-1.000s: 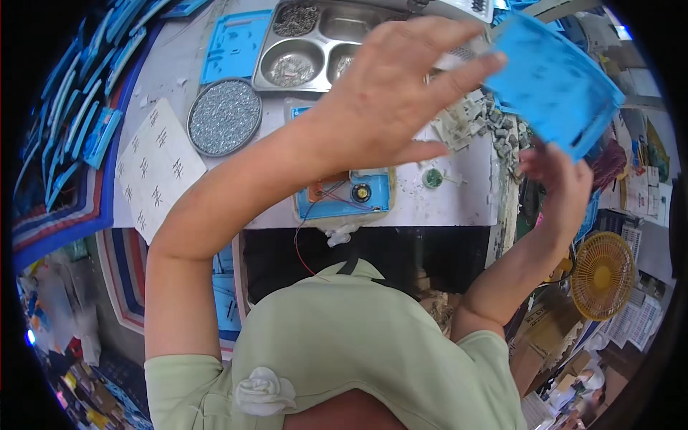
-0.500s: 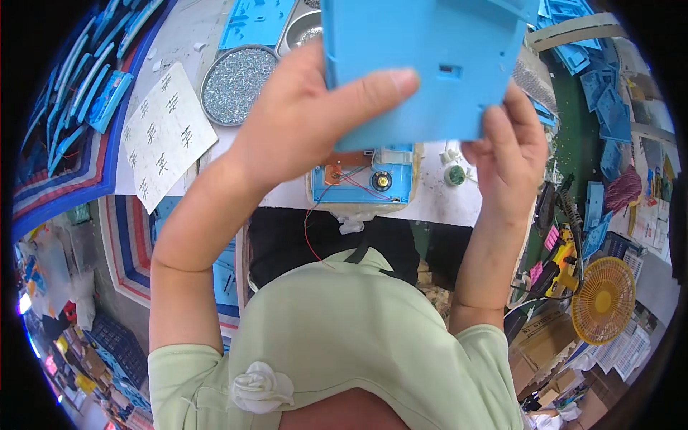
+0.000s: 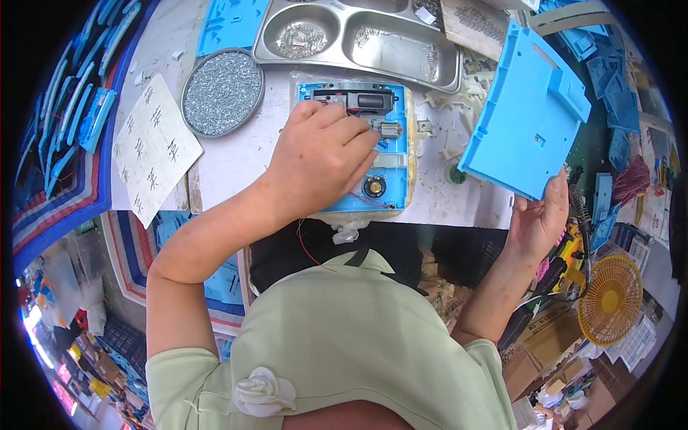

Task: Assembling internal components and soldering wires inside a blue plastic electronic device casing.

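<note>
An open blue plastic housing [image 3: 337, 206] lies on the table in front of me, holding a black box-shaped part [image 3: 369, 101], a small metal motor [image 3: 390, 130], a round black speaker [image 3: 374, 186] and thin red wires. My left hand [image 3: 322, 154] is down over its left side, fingers bent together near the wires; whatever is at the fingertips is hidden. Out to the right, my right hand [image 3: 542, 215] grips the lower corner of a flat blue plastic cover [image 3: 527, 118]. That cover is tilted, held up off the table, with a small rectangular slot in it.
Left of the housing stands a round tray of small screws [image 3: 223, 92], beside a white sheet with handwritten marks [image 3: 154, 147]. A metal compartment tray [image 3: 358, 54] with small parts sits behind. Blue panels [image 3: 605, 86] pile up at right, near a yellow fan [image 3: 609, 299].
The blue cover has moved from in front of me to the right and tilted, now in my right hand only. My left hand has let go of it and come down onto the housing.
</note>
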The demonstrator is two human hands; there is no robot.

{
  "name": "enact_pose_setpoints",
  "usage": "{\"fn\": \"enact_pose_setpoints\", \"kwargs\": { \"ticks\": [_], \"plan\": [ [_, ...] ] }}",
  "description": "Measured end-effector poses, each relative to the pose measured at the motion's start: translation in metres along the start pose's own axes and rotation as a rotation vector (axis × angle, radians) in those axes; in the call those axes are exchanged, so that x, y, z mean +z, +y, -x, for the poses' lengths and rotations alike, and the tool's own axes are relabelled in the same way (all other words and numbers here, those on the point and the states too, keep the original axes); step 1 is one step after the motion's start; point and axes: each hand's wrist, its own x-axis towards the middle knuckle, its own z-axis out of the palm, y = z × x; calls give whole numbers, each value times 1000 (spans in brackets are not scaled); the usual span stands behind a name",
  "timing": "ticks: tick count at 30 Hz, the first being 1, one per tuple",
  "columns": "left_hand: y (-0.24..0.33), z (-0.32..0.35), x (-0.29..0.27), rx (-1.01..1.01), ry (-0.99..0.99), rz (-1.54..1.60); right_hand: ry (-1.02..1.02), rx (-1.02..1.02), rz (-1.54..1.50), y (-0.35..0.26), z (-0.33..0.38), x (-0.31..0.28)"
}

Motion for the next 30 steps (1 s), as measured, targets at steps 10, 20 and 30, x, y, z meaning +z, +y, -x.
{"fn": "enact_pose_setpoints", "kwargs": {
  "ticks": [10,20,30],
  "plan": [
    [5,-16,14,-6,-27,-98,-32,11,71,11,-2,2],
    [4,-15,12,-32,-70,-58,-14,11,53,15,-2,-2],
    [1,-9,16,17,-25,-142,-22,1,62,11,1,-4]
  ]
}}
